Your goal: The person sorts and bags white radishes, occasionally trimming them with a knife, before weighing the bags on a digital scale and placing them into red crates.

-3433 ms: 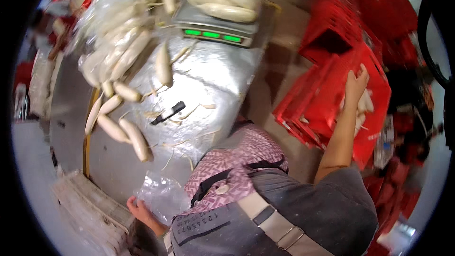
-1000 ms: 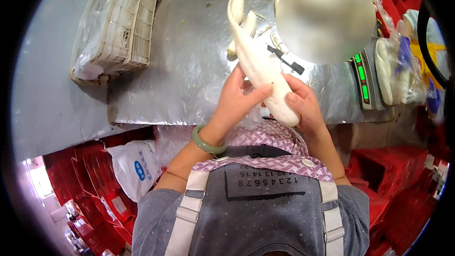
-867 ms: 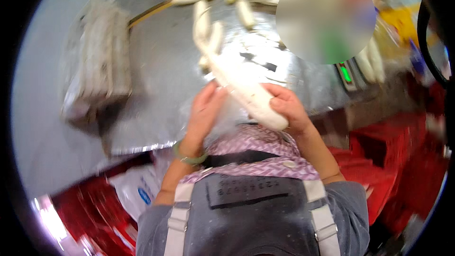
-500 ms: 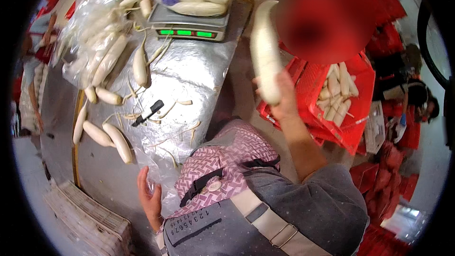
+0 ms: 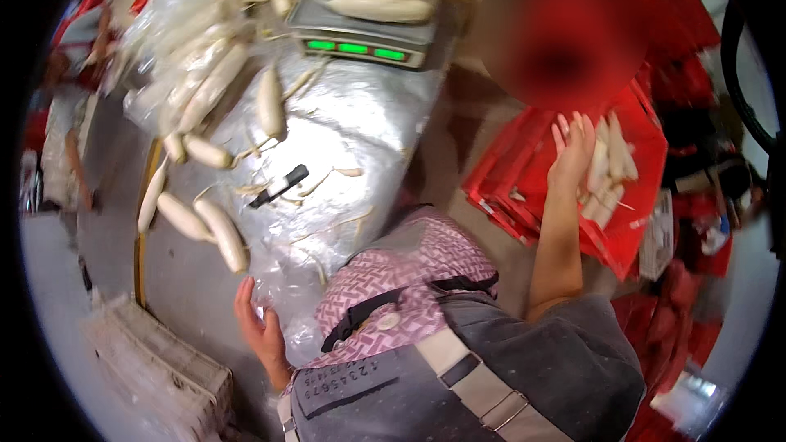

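My right hand (image 5: 571,151) reaches over a red plastic crate (image 5: 524,155) on the right, its fingers stretched out and apart, with no radish visible in its grip. Beside and partly behind it, several white radishes (image 5: 610,168) lie in the crate. My left hand (image 5: 264,334) is at the table's near edge, fingers extended and thumb apart. It is right beside a crumpled clear plastic bag (image 5: 291,299), and whether it touches the film I cannot tell. Just beyond lie a pair of white radishes (image 5: 221,232) and a black-handled knife (image 5: 280,186).
A digital scale (image 5: 360,37) with green displays bears bagged radishes (image 5: 381,8). More radishes in clear plastic (image 5: 192,82) lie at the far left of the metal table (image 5: 360,139). Thin root trimmings are scattered there. A pale plastic crate (image 5: 160,360) stands at the lower left.
My right hand has moved right, from between table and crate to over the crate. The large radish it held is no longer in it. My left hand remains by the plastic bag.
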The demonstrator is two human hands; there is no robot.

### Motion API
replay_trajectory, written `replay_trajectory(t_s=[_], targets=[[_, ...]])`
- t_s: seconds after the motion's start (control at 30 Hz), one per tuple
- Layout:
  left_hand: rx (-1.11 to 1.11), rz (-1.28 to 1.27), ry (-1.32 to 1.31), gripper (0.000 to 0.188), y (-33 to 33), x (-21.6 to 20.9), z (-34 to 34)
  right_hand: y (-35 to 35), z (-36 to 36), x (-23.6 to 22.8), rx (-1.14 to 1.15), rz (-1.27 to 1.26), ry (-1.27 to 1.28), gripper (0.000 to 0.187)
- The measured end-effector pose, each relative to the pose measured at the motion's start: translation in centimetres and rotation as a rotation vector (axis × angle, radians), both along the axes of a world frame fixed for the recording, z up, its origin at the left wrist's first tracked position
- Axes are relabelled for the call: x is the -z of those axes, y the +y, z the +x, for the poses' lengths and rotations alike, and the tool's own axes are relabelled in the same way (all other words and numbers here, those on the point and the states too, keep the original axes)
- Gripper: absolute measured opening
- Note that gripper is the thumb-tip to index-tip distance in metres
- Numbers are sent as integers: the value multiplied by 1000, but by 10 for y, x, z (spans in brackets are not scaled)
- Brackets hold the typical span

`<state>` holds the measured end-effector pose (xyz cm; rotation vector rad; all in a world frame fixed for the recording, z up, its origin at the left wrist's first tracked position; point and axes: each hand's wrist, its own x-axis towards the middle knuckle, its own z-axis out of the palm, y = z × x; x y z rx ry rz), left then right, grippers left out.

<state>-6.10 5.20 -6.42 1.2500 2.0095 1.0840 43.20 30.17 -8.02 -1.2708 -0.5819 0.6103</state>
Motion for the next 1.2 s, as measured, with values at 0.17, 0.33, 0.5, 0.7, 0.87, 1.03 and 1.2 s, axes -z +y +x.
replay_trajectory(t_s=[0.17, 0.33, 0.5, 0.7, 0.87, 1.03, 1.2], targets=[[-251, 2, 194, 57, -16, -28, -18, 57, -148, -16, -656, -88, -63, 36], [-523, -141, 429, 52, -58, -26, -33, 69, -288, 23, -1254, -207, -293, 31], [-734, -279, 444, 50, -100, -21, -22, 45, -412, 71, -1707, -73, -784, 54], [-918, -310, 335, 49, -109, -21, -19, 99, -572, 143, -1325, 155, -1209, 76], [-943, -350, 291, 51, -90, -18, -24, 111, -610, 136, -1391, -201, -1325, 78], [-862, -279, 253, 54, -77, -15, -31, 107, -546, 118, -1808, -795, 620, 49], [-686, -266, 30, 57, -67, -16, -37, 57, -467, 66, -2201, -590, 1336, 69]])
